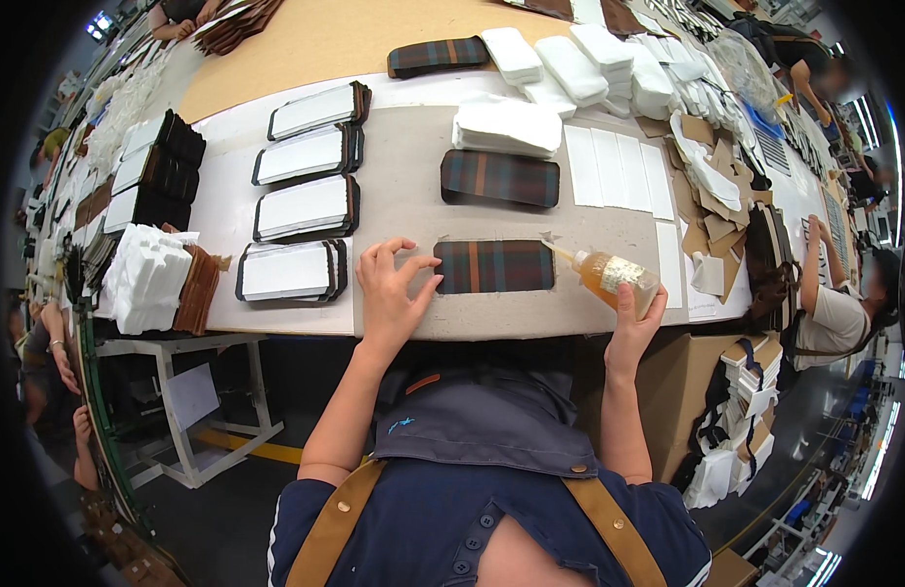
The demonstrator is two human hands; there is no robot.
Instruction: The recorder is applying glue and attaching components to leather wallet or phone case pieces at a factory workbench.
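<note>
In front of me a dark plaid fabric piece [494, 267] with an orange-brown stripe lies flat on a grey board [394, 166]. My left hand [394, 289] is beside its left edge, fingers curved and apart, with nothing between them. A squeeze bottle [618, 278] of amber liquid is in my right hand [632, 328], tilted so its thin nozzle points at the piece's upper right corner. I cannot tell whether the tip touches. Just beyond lies a second plaid piece [500, 179], with a stack of white padding [508, 127] behind it.
Dark-edged stacks with white tops [294, 272] line the left. Farther left are white sheets [151, 279] and brown pieces [198, 291]. White strips [618, 168] and cardboard scraps [711, 201] lie right. A person [848, 293] works at the right side.
</note>
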